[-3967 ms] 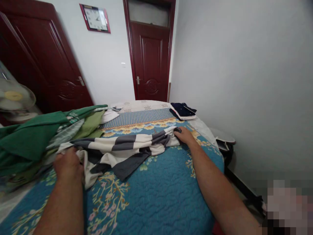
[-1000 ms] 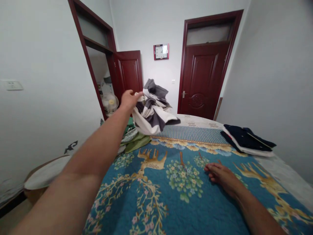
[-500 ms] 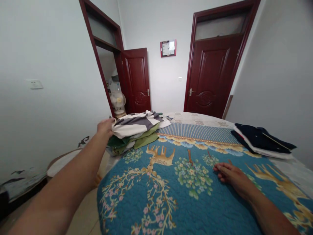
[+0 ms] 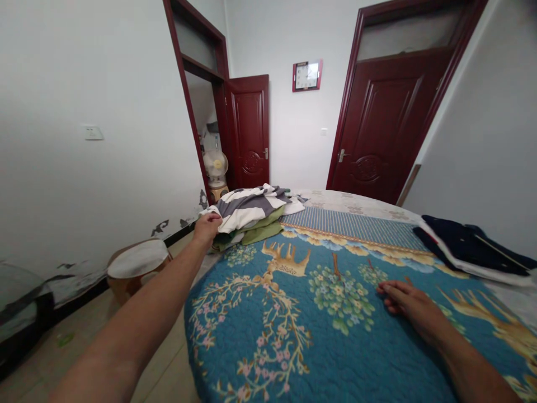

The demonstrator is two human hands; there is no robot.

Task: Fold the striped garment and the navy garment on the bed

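Resting the open right grip (image 4: 409, 302) flat on the blue floral quilted bedspread (image 4: 356, 358), while the left grip (image 4: 207, 230) curls at the edge of a grey-and-white striped cloth (image 4: 247, 207) atop green clothes (image 4: 262, 232); can't tell if it's pinching.

Blue quilted bed (image 4: 335, 358), striped clothes (image 4: 247, 210), navy clothes (image 4: 470, 246)

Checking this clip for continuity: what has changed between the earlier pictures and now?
The grey-and-white striped cloth has moved from the middle of the blue quilted bedspread to its far left, on top of the green clothes. The left hand is now at its edge; the right hand has let go and lies flat on the bedspread. The folded navy clothes stayed put.
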